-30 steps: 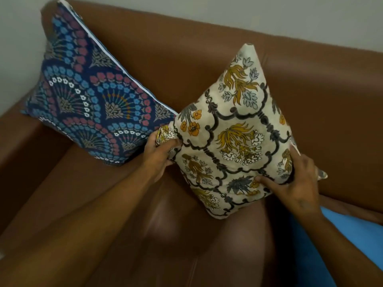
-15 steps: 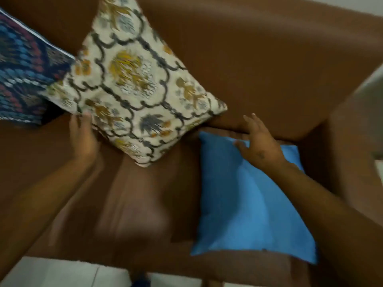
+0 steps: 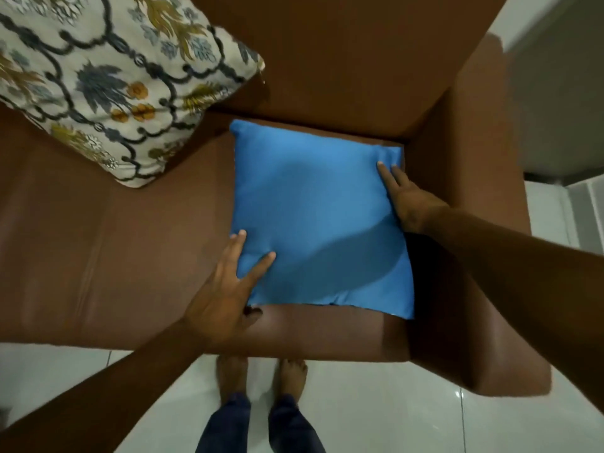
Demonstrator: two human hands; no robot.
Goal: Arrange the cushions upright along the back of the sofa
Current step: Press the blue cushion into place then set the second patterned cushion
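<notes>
Now both hands have left the flowery cushion (image 3: 108,76), which leans up against the sofa back (image 3: 343,53) at the far left. They have moved over to the blue cushion (image 3: 317,220), which lies flat on the seat at the right, next to the armrest (image 3: 470,223). The left hand (image 3: 225,289) rests open on its near left corner. The right hand (image 3: 408,197) lies open along its right edge. Neither hand grips it yet. I think this cushion gets stood up next.

Blue cushion (image 3: 313,217) lies flat on sofa seat (image 3: 130,250). Left hand (image 3: 225,289) and right hand (image 3: 410,201) rest spread on its side edges. Floral cushion (image 3: 108,76) leans against backrest.
</notes>
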